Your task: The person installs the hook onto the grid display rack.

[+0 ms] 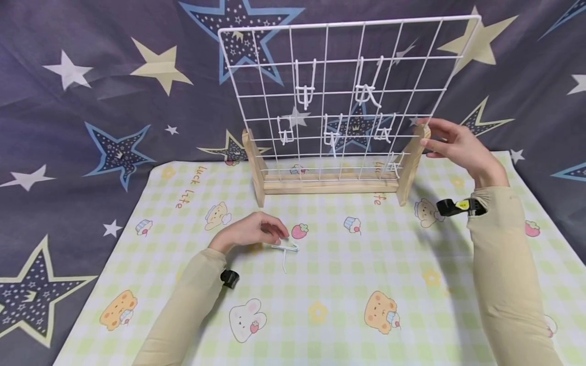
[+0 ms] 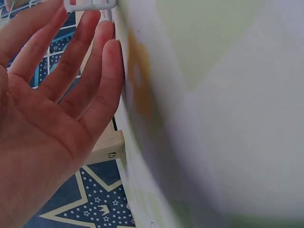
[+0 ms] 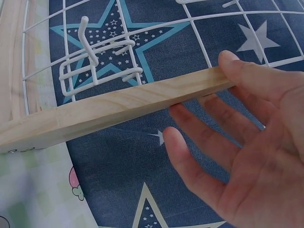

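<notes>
My left hand (image 1: 253, 230) is low over the cloth, its thumb and index finger pinching one end of a small white wire hook (image 1: 291, 247). Seen from the left wrist, the hook (image 2: 90, 6) shows at the fingertips, close to the cloth; the other fingers stretch out beside it. A white wire grid rack (image 1: 326, 60) stands upright between two wooden end posts. The thumb and fingers of my right hand (image 1: 462, 145) grip the right wooden post (image 1: 412, 168) near its top. From the right wrist, the thumb lies on one edge of the post (image 3: 118, 97), fingers on the other.
Several white hooks hang on the grid, one upper left (image 1: 304, 94) and another upper right (image 1: 366, 92). A wooden crossbar (image 1: 329, 186) joins the posts at the bottom. Beneath is a green checked tablecloth (image 1: 320, 274); a dark star-patterned cloth (image 1: 114, 91) hangs behind.
</notes>
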### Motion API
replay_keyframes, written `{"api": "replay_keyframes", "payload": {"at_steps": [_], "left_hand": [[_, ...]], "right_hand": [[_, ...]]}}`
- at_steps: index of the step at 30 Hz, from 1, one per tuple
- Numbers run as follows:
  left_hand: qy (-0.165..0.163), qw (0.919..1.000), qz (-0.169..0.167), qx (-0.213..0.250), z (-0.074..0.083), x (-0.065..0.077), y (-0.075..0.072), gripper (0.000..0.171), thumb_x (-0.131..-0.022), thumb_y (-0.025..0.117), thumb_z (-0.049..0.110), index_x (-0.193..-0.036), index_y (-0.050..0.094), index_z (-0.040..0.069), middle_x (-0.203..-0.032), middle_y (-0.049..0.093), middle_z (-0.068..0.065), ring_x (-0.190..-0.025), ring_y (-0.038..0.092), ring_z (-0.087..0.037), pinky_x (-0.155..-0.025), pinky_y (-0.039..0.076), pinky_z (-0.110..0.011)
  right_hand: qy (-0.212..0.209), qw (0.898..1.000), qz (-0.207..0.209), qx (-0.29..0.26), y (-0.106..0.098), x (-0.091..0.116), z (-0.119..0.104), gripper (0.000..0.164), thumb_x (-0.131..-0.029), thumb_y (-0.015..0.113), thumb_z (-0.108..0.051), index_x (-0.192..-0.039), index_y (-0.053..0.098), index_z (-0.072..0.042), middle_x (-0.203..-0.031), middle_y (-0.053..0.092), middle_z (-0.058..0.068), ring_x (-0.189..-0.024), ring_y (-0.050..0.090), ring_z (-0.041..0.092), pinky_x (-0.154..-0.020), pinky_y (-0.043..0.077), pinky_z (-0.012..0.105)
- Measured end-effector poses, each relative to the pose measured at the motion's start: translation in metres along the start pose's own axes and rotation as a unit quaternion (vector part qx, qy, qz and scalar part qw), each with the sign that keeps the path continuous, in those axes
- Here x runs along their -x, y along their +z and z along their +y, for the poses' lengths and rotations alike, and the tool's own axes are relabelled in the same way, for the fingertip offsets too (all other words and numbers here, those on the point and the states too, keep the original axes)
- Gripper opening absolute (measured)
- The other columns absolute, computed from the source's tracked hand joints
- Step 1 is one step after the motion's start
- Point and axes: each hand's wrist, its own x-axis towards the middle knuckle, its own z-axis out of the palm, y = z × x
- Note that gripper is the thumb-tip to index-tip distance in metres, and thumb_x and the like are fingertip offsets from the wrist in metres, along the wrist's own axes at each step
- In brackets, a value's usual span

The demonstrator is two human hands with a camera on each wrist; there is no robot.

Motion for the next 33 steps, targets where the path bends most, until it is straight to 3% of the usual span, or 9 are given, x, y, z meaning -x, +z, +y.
{"api": "replay_keyframes", "payload": {"at_steps": [6, 12, 17, 23, 33], "left_hand": [[0.001, 0.9999, -0.008, -0.006, 0.0009, -0.0005, 0.0009, 0.023, -0.084, 0.066, -0.008, -0.107, 0.067, -0.008, -0.098, 0.068, -0.02, -0.086, 0.064, -0.025, -0.078, 0.055, -0.03], [-0.02, 0.9996, -0.012, -0.016, 0.0025, -0.0004, 0.0046, 0.021, -0.083, 0.071, -0.004, -0.104, 0.069, -0.004, -0.092, 0.069, -0.01, -0.082, 0.062, -0.02, -0.075, 0.054, -0.027], [-0.019, 0.9995, -0.008, -0.025, 0.0022, 0.0, 0.0057, 0.014, -0.083, 0.071, -0.004, -0.097, 0.069, -0.003, -0.085, 0.068, -0.006, -0.077, 0.061, -0.018, -0.072, 0.053, -0.026], [-0.005, 0.999, 0.024, -0.036, -0.0012, 0.0003, 0.0053, 0.008, -0.086, 0.064, -0.007, -0.092, 0.069, -0.002, -0.084, 0.067, -0.009, -0.077, 0.059, -0.019, -0.072, 0.052, -0.025], [-0.016, 0.9959, 0.08, -0.039, -0.002, -0.0022, 0.0026, 0.016, -0.084, 0.059, -0.012, -0.095, 0.067, -0.004, -0.086, 0.064, -0.015, -0.078, 0.056, -0.021, -0.071, 0.05, -0.027]], "right_hand": [[0.001, 1.0, -0.002, 0.001, -0.0007, -0.0011, 0.0005, 0.049, -0.098, 0.059, -0.021, -0.145, 0.046, -0.021, -0.148, 0.041, 0.011, -0.109, 0.055, 0.0, -0.078, 0.054, 0.016], [-0.003, 1.0, -0.003, -0.002, -0.0008, -0.0009, 0.0006, 0.049, -0.098, 0.059, -0.022, -0.145, 0.046, -0.021, -0.148, 0.041, 0.011, -0.108, 0.055, 0.001, -0.079, 0.053, 0.016], [-0.003, 1.0, -0.001, -0.006, -0.0003, -0.0009, 0.0004, 0.048, -0.098, 0.059, -0.02, -0.144, 0.046, -0.02, -0.147, 0.042, 0.011, -0.108, 0.056, 0.001, -0.079, 0.054, 0.016], [-0.006, 1.0, 0.0, -0.006, 0.0003, -0.0015, 0.001, 0.048, -0.098, 0.059, -0.019, -0.144, 0.047, -0.021, -0.148, 0.041, 0.012, -0.107, 0.056, 0.002, -0.078, 0.054, 0.016], [-0.002, 1.0, 0.003, -0.008, 0.0005, -0.0003, 0.0016, 0.049, -0.097, 0.059, -0.021, -0.144, 0.047, -0.021, -0.149, 0.039, 0.012, -0.11, 0.055, 0.002, -0.079, 0.053, 0.016]]}}
